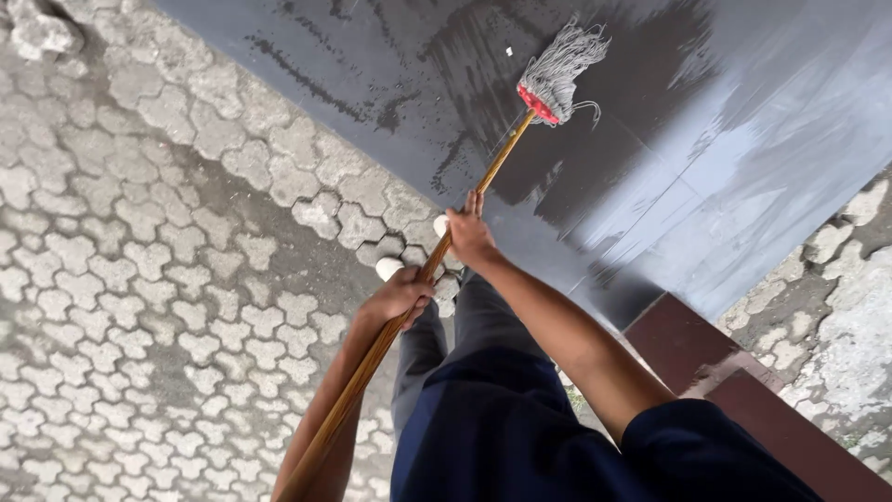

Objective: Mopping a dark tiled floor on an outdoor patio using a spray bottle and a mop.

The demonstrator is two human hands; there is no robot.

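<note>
1. Right hand (469, 237) is clenching the long wooden mop handle (465, 209) farther up; left hand (398, 297) is clenching it nearer the body.
2. Grey string mop head with red clamp (556, 79) is lying far on the wet dark tiled floor (743, 139), mid-stroke.
3. Next stroke, by my judgement, is needing both grips firm.

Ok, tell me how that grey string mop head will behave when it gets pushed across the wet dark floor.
The mop head will probably flop and trail: its strands lie splayed. It likely drags heavy, since the dark floor around it shows wet streaks. The wooden handle looks stiff, straight under both hands.
</note>
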